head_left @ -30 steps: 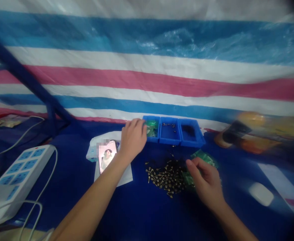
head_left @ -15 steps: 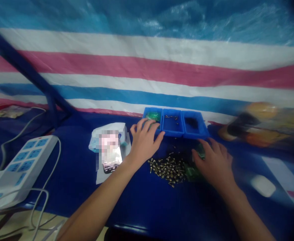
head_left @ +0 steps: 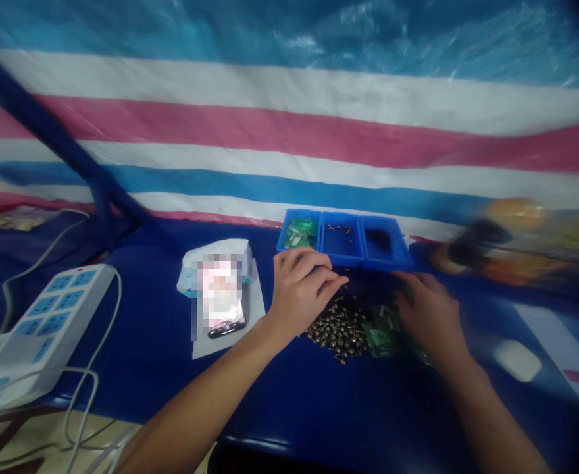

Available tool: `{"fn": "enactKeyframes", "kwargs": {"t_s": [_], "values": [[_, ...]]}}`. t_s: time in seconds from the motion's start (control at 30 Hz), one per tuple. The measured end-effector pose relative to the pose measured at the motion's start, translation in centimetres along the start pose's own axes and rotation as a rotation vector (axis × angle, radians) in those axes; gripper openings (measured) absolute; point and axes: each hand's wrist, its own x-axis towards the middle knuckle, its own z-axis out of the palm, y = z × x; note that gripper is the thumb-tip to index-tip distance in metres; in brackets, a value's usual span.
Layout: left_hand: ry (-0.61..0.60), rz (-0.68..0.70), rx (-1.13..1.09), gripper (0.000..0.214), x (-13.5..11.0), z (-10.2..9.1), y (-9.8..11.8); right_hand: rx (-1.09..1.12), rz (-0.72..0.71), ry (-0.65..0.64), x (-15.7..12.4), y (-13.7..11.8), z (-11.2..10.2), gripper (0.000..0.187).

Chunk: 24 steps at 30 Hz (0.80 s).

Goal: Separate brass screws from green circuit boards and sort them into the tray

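Brassy screw-like pieces [head_left: 341, 332] lay jumbled in a loose heap just beside the left fingers [head_left: 331, 287]; green packets [head_left: 381, 337], partly blurred, lay just beside the right fingers [head_left: 410, 286].

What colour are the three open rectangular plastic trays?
The three trays are blue, best seen in the head view.

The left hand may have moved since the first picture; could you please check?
Yes, rightward and nearer the wearer: the left hand was at the left end of the blue trays and is now in front of them.
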Motion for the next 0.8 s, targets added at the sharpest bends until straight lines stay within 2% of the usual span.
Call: {"fn": "enactKeyframes", "kwargs": {"t_s": [0.17,0.27,0.3,0.4,0.43,0.57,0.67,0.8], "values": [[-0.013,0.038,-0.113,0.028,-0.3,0.3,0.0,0.207,-0.056,0.08,0.2,-0.5,-0.7,0.03],[-0.032,0.09,-0.184,0.006,-0.4,0.4,0.3,0.308,-0.096,0.194,0.0,-1.5,-1.6,0.023],[-0.043,0.096,-0.205,0.008,-0.5,0.4,0.4,0.338,-0.111,0.247,-0.1,-1.9,-2.0,0.021],[-0.104,0.079,-0.279,0.031,-0.5,0.4,0.8,0.46,-0.159,0.35,-0.2,-3.5,-3.4,0.015],[-0.135,0.059,-0.315,0.038,-0.5,0.4,1.0,0.514,-0.166,0.354,-0.1,-4.1,-3.9,0.014],[-0.247,-0.058,-0.485,0.058,-0.4,0.3,1.3,0.797,-0.164,0.211,0.9,-6.6,-5.7,0.011],[-0.271,-0.202,-0.582,0.043,-0.2,0.3,1.5,0.912,-0.151,0.173,1.9,-8.2,-6.0,0.009],[-0.247,-0.434,-0.659,0.021,-0.1,0.5,1.6,1.045,-0.049,0.21,2.1,-8.8,-4.5,0.018]]}}
